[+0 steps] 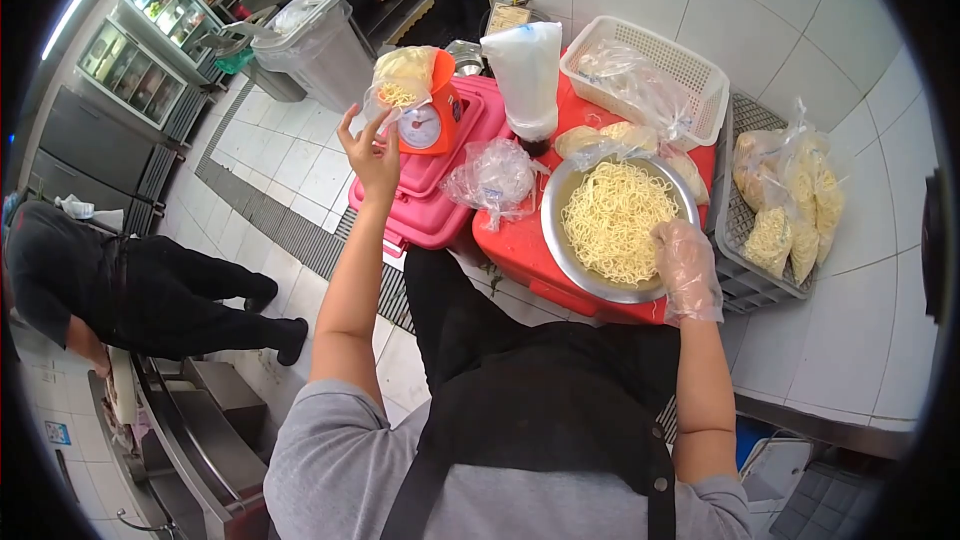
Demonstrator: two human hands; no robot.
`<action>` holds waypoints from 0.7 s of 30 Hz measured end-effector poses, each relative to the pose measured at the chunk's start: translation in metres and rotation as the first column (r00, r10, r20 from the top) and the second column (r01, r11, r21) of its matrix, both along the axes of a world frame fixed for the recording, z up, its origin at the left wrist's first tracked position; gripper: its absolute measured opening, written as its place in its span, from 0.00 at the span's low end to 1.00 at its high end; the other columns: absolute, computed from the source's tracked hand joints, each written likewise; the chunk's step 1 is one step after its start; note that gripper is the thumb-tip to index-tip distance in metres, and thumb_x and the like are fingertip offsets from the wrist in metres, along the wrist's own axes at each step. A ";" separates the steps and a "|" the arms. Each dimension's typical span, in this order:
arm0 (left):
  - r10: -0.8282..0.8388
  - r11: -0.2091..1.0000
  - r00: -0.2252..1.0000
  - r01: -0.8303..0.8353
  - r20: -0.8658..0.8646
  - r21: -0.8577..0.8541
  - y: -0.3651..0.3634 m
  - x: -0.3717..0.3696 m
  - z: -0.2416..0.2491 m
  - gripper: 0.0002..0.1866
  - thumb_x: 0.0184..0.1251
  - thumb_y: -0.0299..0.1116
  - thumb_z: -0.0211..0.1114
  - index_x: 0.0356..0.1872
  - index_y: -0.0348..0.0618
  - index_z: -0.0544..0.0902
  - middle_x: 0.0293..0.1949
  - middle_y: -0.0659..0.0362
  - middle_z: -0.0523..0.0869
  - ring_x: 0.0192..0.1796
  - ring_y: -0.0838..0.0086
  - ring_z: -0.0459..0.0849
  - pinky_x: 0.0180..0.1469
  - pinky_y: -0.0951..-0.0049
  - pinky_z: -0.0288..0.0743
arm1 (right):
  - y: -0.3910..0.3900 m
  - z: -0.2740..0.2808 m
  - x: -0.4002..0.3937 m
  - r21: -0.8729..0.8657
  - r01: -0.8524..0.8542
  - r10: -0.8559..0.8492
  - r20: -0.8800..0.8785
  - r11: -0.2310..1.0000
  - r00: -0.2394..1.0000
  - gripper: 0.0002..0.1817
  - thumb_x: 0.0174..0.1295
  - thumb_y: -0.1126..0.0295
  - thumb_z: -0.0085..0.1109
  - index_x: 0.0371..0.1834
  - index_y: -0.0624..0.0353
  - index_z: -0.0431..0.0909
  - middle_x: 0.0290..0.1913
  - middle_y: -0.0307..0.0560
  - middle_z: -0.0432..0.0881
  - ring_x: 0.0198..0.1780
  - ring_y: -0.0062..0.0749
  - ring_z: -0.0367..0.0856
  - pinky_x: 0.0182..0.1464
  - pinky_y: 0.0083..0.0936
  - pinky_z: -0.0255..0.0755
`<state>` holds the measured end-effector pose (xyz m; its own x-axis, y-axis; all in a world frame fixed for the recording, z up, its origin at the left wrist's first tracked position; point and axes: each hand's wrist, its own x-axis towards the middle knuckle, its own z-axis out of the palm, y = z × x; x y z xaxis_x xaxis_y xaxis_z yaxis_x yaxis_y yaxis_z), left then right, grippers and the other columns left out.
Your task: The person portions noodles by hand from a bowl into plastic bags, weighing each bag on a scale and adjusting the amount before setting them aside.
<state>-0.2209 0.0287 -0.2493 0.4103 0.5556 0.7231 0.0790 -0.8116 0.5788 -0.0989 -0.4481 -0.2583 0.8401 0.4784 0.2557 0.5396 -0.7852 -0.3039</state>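
Observation:
My bare left hand (370, 150) pinches the edge of a clear plastic bag (397, 95) with some noodles inside. The bag lies on the orange scale (432, 130), its dial facing me. On my right hand (686, 265) is a clear plastic glove; its fingers are curled into the noodles (618, 220) at the right side of a metal bowl (560, 258). The fingertips are partly hidden among the strands. The bowl rests on a red surface (500, 240), with filled bags (600, 143) tucked behind its rim.
A pink container (430, 208) supports the scale. Near the bowl are crumpled plastic bags (493, 178), an upright clear bag (527, 75) and a white basket (715, 90). Bagged noodles (800, 200) fill a grey crate (735, 240) at right. Another person (130, 280) stands at left.

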 end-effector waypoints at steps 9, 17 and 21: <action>-0.147 0.982 0.989 0.147 -0.007 0.118 0.032 0.067 0.059 0.30 0.55 0.14 0.62 0.63 0.40 0.80 0.64 0.52 0.80 0.48 0.70 0.86 0.43 0.76 0.79 | -0.015 0.008 0.032 0.113 -0.162 0.180 -0.171 0.980 0.969 0.07 0.58 0.76 0.59 0.36 0.57 0.87 0.38 0.59 0.86 0.48 0.57 0.85 0.53 0.47 0.78; -0.476 0.804 0.878 0.459 0.053 -0.378 -0.066 0.044 0.139 0.26 0.60 0.19 0.65 0.63 0.33 0.79 0.33 0.57 0.88 0.29 0.79 0.85 0.33 0.78 0.80 | -0.013 -0.024 0.025 0.058 -0.112 0.125 -0.330 0.992 0.936 0.12 0.56 0.70 0.68 0.44 0.56 0.88 0.46 0.60 0.86 0.52 0.51 0.86 0.55 0.41 0.78; -0.707 0.583 0.707 0.601 0.024 -0.547 -0.116 0.020 0.132 0.29 0.57 0.17 0.64 0.64 0.31 0.78 0.42 0.54 0.88 0.31 0.79 0.85 0.33 0.78 0.80 | -0.013 0.010 0.035 0.163 -0.140 0.189 -0.338 0.977 0.922 0.11 0.58 0.72 0.66 0.43 0.58 0.89 0.36 0.59 0.87 0.39 0.51 0.87 0.46 0.39 0.80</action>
